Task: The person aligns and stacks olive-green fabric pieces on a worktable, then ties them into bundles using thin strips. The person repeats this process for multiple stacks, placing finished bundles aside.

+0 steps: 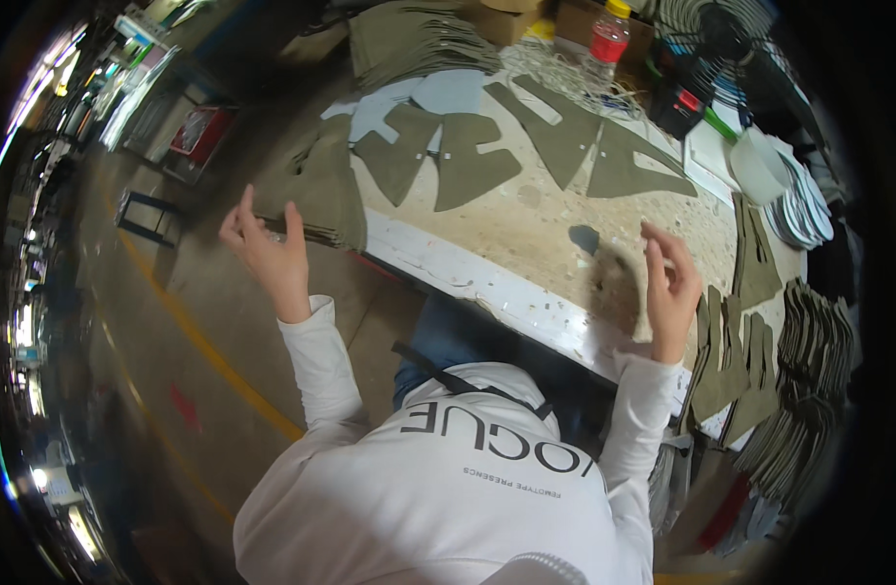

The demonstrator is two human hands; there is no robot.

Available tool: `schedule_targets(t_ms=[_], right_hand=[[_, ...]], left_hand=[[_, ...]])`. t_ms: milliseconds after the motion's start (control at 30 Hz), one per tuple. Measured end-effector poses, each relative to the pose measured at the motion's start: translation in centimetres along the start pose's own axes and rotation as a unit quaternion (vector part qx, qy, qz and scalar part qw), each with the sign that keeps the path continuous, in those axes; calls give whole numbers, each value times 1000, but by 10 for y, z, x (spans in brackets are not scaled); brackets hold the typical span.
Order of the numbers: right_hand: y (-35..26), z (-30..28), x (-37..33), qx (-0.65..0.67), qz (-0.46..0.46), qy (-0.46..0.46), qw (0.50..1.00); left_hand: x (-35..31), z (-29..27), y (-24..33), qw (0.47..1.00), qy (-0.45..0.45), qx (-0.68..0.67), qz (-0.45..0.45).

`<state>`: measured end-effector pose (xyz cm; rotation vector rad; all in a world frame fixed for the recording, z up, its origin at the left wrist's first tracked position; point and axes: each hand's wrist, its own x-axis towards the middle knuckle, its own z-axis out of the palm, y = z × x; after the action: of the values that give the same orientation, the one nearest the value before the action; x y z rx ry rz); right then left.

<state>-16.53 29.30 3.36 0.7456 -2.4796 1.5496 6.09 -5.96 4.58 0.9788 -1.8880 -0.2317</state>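
My left hand [272, 258] is raised with its fingers spread, beside a stack of olive-green fabric pieces [326, 195] that overhangs the table's left end. Over the near right part of the worktable [506, 239], my right hand [673, 283] hovers with bent fingers held apart and nothing between them. Beyond the hands lie flat olive cut pieces: a notched one [394, 161], another notched one [472, 166], a forked one [555, 127] and a pointed one [635, 168]. Small white marks show on some of them. A small dark grey scrap [584, 238] rests near my right hand.
At the back stand a pile of olive pieces [419, 44], a red-labelled bottle [610, 41] and a fan [721, 39]. A white tub [760, 166] is at the right. Fabric bundles [814, 341] hang off the right edge. A small stool [148, 218] stands on the floor.
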Motion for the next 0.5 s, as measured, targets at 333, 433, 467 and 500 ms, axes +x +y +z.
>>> schedule_targets(t_ms=[333,433,467,500], right_hand=[[31,34,95,-204,-75,-157,963],[48,61,76,-243,-135,-97,956],[53,68,74,-250,-132,-71,957],[59,71,75,-274,-149,-44,949]], left_hand=[[-26,145,151,819,-311,-197,440],[-38,186,166,825,-353,-115,427],[-42,197,168,830,-376,-84,403],[-43,205,167,838,-365,-94,395]])
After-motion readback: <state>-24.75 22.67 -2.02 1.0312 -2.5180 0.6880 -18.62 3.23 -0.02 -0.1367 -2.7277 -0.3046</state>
